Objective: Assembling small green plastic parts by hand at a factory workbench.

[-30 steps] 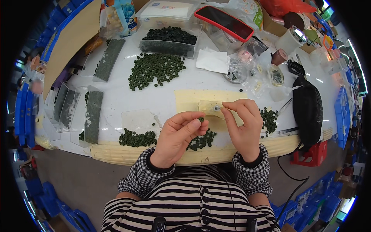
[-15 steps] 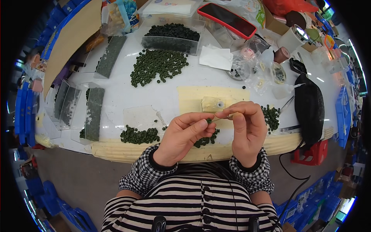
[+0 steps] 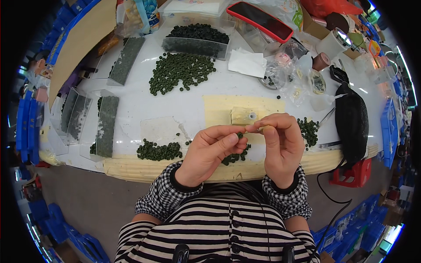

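Observation:
Both my hands meet over the near edge of the table, fingertips almost touching. A small dark green disc (image 3: 240,136) is pinched between the thumb and fingers of my left hand (image 3: 204,153). My right hand (image 3: 283,149) is closed in a pinch on a thin pale stick-like piece (image 3: 260,130), mostly hidden by the fingers. Just beyond them stands a yellowish block (image 3: 239,115) with a round white-rimmed hole, on a yellow taped patch (image 3: 215,105). Beneath my left fingers lies a small heap of green discs (image 3: 232,158).
More green discs lie in a near-left pile (image 3: 158,151), a right pile (image 3: 308,131) and a large far pile (image 3: 180,72). Behind stands a clear box of discs (image 3: 197,46). A red-cased phone (image 3: 261,21), white tissue (image 3: 247,62) and black mesh pouch (image 3: 352,122) also occupy the table.
The hands keep nearly the same pinch and place. The thin stick that showed between the fingertips is now less visible. The whole view has shifted slightly.

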### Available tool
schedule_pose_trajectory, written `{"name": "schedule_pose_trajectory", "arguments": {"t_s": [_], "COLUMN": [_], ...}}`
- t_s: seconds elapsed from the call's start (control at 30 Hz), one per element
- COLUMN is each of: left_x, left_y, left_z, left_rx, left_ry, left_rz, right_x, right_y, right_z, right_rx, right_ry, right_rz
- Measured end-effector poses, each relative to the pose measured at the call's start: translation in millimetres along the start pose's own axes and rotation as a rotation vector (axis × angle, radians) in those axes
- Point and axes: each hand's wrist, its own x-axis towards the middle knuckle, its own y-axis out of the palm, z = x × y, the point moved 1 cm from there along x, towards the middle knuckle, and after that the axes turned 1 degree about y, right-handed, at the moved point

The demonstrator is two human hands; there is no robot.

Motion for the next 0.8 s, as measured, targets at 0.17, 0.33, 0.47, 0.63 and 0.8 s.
{"name": "schedule_pose_trajectory", "arguments": {"t_s": [0.17, 0.33, 0.47, 0.63, 0.8], "left_x": [-1, -2, -2, -2, -2], "left_y": [0, 3, 3, 3, 2], "left_z": [0, 0, 3, 4, 4], "left_rx": [0.117, 0.395, 0.454, 0.475, 0.478], "left_ry": [0.076, 0.323, 0.401, 0.446, 0.436], "left_rz": [-0.044, -0.131, -0.167, -0.213, -0.212], "right_x": [3, 13, 15, 15, 10], "right_y": [-1, -15, -9, -8, -8], "right_z": [3, -12, -21, -24, -18], "right_rx": [0.158, -0.521, -0.696, -0.759, -0.776], "right_ry": [0.021, -0.235, -0.303, -0.294, -0.304], "right_rz": [-0.161, -0.202, -0.141, -0.050, -0.074]}}
